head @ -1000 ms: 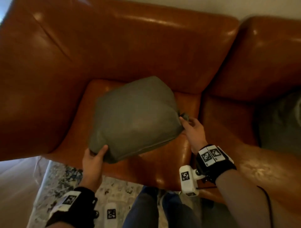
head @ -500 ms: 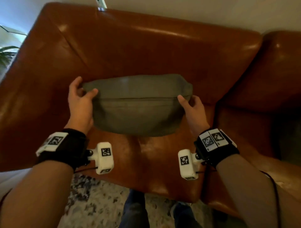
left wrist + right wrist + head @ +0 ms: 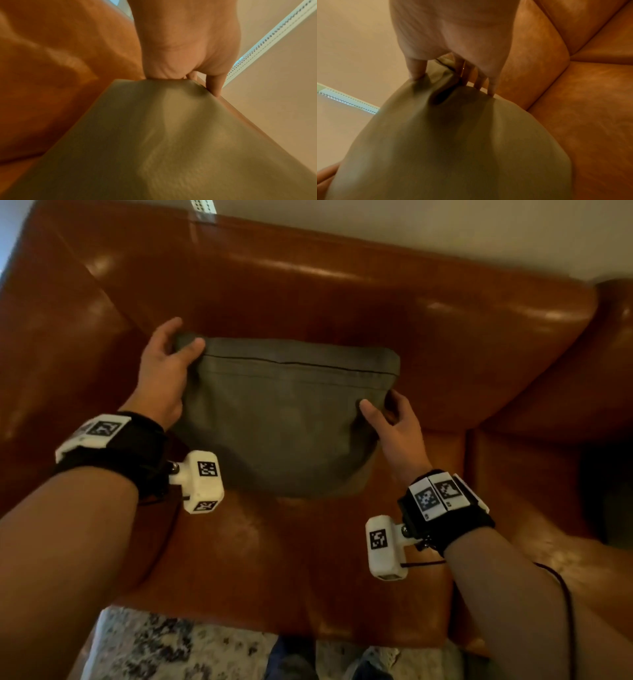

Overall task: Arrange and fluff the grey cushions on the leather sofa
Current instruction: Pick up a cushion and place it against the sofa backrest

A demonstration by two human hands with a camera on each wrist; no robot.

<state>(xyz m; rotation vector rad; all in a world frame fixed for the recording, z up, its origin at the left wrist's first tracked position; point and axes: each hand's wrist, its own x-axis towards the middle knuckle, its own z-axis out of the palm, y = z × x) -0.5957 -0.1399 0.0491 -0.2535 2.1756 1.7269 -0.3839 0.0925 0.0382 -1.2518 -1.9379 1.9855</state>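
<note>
Centrally, the grey cushion was found held upright in front of the backrest of the leather sofa, its seamed top edge uppermost and roughly level. Whether its lower edge touched the seat could not be told from the head view. The left hand was observed grasping the cushion's upper left corner, thumb laid over the front face and fingers curled behind. The right hand was noted gripping the right side edge, lower down than the left hand, with the fabric gathered between thumb and fingers (the bunched fold was confirmed in the right wrist view, where the fingers were seen pressed into the cloth). In the left wrist view the corner was seen pinched at the fingertips.

Bare leather was recorded on every side of the cushion: a broad stretch of seat toward the front edge, the armrest well apart on the left, and the adjoining seat section beyond a seam on the right. A patterned rug was visible below the sofa's front edge.
</note>
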